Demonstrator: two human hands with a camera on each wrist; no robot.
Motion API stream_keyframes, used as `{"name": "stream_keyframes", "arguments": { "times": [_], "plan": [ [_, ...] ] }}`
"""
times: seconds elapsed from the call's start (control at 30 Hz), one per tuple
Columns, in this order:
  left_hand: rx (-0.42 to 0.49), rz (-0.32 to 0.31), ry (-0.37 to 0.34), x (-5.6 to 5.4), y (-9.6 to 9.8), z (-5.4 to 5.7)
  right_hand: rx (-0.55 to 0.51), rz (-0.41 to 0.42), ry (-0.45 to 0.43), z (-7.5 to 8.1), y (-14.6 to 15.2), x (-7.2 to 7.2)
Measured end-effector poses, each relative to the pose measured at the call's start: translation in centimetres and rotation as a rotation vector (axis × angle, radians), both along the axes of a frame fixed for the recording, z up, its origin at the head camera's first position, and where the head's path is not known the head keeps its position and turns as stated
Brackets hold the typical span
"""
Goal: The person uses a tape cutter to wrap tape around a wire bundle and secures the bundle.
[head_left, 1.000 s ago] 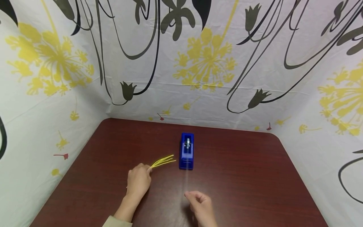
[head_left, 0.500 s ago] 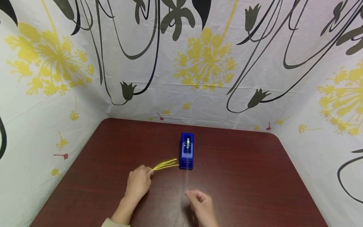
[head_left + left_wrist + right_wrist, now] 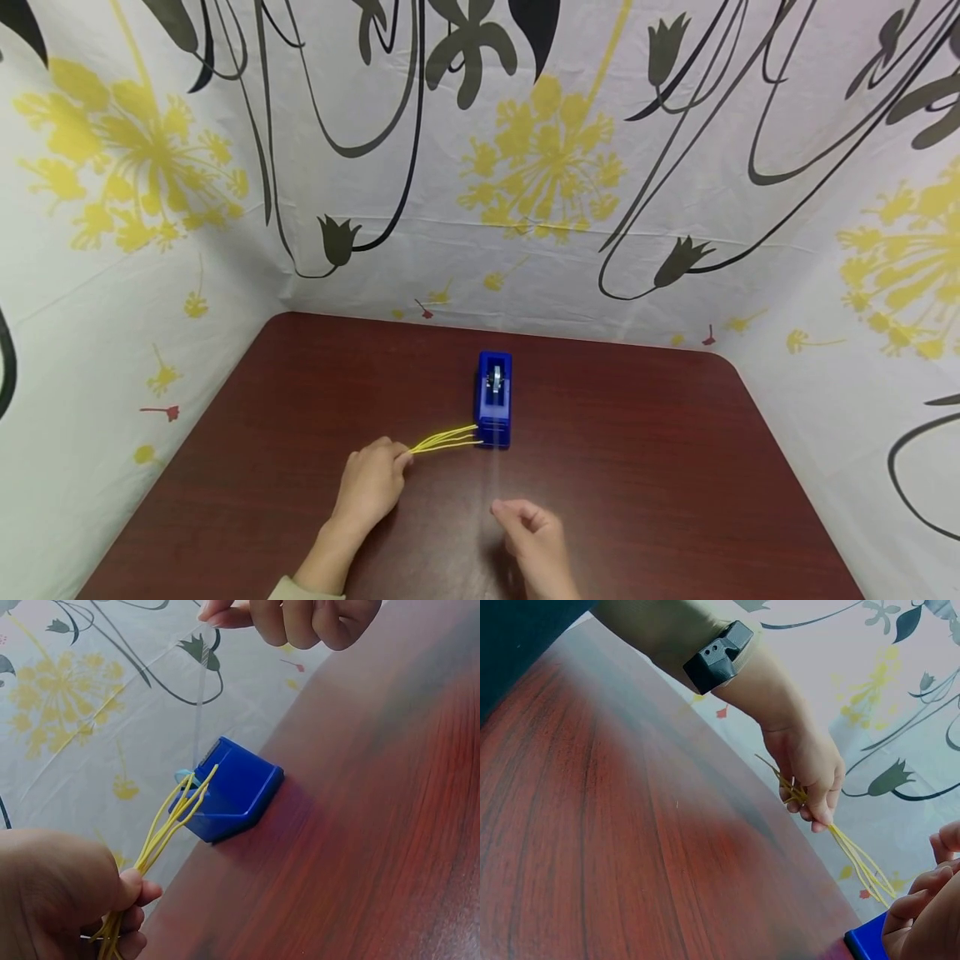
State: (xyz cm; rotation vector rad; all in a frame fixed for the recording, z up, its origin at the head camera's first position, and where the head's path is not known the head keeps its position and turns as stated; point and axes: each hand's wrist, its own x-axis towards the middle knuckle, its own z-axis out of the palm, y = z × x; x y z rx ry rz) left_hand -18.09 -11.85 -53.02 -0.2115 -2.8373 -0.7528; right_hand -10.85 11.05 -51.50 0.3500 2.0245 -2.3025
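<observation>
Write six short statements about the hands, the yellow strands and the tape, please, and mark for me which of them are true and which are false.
1. The left hand holds a bunch of yellow strands. True.
2. The right hand holds yellow strands too. False: it pinches clear tape.
3. The clear tape reaches from the right hand to the tape dispenser. True.
4. The tape dispenser is red. False: it is blue.
5. The tape dispenser stands on the table. True.
6. The tape dispenser is nearer to the person than the right hand is. False: it is farther away.
</observation>
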Motion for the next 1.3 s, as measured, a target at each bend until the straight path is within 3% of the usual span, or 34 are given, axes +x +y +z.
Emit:
{"name": "stream_keyframes", "arguments": {
  "times": [0.33,1.3],
  "plan": [
    [0.044,-0.020,-0.068,0.2,0.4,0.4,-0.013,0.001,-0.006,0.2,0.1,-0.1],
    [0.036,-0.119,-0.012,0.7,2.7,0.7,-0.014,-0.014,0.009,0.4,0.2,-0.1]
  ]
}}
